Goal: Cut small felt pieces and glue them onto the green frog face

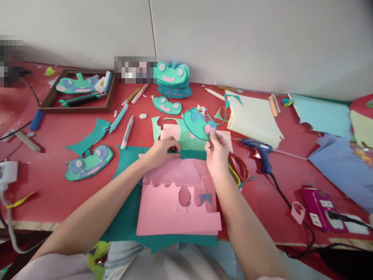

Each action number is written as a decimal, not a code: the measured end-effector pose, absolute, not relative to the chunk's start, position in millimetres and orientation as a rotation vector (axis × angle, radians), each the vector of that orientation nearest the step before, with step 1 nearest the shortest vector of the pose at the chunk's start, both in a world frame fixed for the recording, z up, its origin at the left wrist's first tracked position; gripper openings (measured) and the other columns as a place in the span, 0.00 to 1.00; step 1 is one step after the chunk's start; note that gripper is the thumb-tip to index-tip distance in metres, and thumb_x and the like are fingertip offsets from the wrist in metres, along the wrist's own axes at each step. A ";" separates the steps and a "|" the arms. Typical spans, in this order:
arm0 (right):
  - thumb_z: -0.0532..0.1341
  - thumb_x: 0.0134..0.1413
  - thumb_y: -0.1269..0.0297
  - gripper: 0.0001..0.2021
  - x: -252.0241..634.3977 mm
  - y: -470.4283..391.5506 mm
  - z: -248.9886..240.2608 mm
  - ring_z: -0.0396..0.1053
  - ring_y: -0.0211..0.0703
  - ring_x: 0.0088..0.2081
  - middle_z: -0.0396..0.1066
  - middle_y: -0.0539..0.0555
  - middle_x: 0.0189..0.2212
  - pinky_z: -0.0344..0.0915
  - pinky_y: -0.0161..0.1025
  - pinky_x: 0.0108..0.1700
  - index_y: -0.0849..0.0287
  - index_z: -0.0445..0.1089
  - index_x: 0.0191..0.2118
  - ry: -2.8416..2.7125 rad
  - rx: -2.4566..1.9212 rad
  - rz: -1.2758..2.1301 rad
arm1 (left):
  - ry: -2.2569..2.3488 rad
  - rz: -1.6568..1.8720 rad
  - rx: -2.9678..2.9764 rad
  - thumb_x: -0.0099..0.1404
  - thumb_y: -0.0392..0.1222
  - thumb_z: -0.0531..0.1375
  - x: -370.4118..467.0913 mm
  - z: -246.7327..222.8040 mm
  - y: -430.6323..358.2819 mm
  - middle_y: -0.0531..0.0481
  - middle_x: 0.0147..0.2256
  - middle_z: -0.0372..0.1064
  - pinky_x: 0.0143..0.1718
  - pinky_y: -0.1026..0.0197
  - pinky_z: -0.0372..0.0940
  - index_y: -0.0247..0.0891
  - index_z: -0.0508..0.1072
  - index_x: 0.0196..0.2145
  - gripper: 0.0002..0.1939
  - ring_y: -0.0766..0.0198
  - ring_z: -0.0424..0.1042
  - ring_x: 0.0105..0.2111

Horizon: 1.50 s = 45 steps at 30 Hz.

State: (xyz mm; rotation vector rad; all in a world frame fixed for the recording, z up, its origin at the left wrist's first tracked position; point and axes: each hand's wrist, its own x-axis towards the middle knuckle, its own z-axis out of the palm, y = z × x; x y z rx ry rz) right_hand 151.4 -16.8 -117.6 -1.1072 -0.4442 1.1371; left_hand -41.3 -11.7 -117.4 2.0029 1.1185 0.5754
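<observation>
Between the thumb and fingers of my right hand (217, 151) is a green felt frog face (194, 122) with blue eye patches, tilted in the air. A small pink felt circle (209, 128) shows on it beside my fingertips. My left hand (164, 151) rests at the far edge of the pink felt sheet (177, 216), its fingers curled down; whatever they pinch is hidden. The pink sheet has round holes cut out and lies over a dark green felt sheet (125, 210). Just beyond my hands are a light green felt scrap (186, 136) and a finished frog face (167, 105).
Scissors (240, 167) lie right of my right hand, near a blue glue gun (259, 149) with its cord. A purple power strip (317, 210) sits front right. Behind stand stacked frog faces (173, 79) and a wooden tray (77, 110). Another frog face (87, 165) lies left.
</observation>
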 end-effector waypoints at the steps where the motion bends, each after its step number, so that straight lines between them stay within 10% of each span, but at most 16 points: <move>1: 0.71 0.34 0.57 0.17 151.0 -16.7 -118.0 0.54 0.23 0.17 0.65 0.43 0.25 0.50 0.29 0.17 0.59 0.65 0.27 -0.440 -1.103 1.142 | 1.114 0.574 1.998 0.56 0.39 0.60 -40.7 -116.6 -11.6 0.52 0.34 0.66 0.37 0.63 0.64 0.39 0.71 0.28 0.02 0.66 0.67 0.32; 13: 0.72 0.31 0.57 0.18 149.9 -13.8 -118.4 0.54 0.24 0.17 0.63 0.42 0.23 0.51 0.29 0.17 0.58 0.66 0.27 -0.416 -1.107 1.149 | 1.375 0.743 1.815 0.55 0.37 0.62 -22.3 -122.6 3.0 0.51 0.31 0.71 0.36 0.63 0.64 0.39 0.74 0.40 0.13 0.66 0.69 0.30; 45: 0.70 0.39 0.56 0.15 155.2 -13.0 -117.8 0.57 0.24 0.17 0.67 0.43 0.26 0.51 0.30 0.17 0.57 0.67 0.29 -0.522 -1.021 1.102 | 1.280 0.617 2.086 0.51 0.32 0.64 -5.6 -128.4 41.6 0.53 0.27 0.69 0.31 0.66 0.62 0.35 0.75 0.25 0.02 0.69 0.66 0.27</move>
